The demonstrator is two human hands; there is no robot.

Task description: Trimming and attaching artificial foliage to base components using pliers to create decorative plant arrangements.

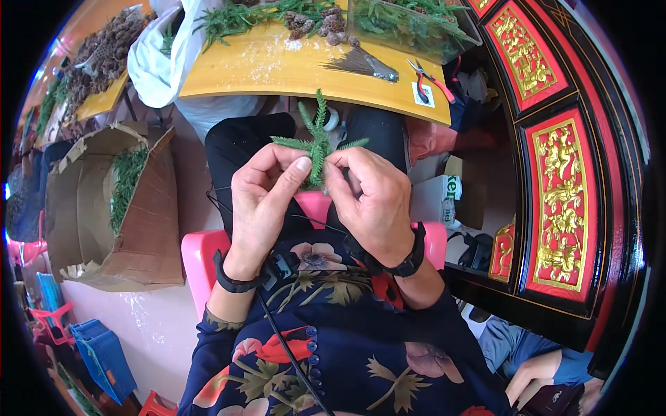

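Over my lap I hold a green artificial pine sprig (320,142) whose several short needle branches fan out. My left hand (267,187) pinches its left side between thumb and forefinger. On the other side, my right hand (364,191) closes its thumb and fingertips at the sprig's lower right. Its stem end is largely hidden by my fingers. Beyond my hands, a yellow table (277,73) carries a bundle of thin dark wires (364,64) and pliers (424,83) with red and black handles. Pine cones (322,26) and more green sprigs (239,21) lie at its far side.
A clear bin (416,31) of greenery stands at the table's far right. An open cardboard box (132,222) with sprigs is at my left, near a blue basket (104,357). A carved red and gold panel (558,201) rises at right. Another person's arm (538,371) shows lower right.
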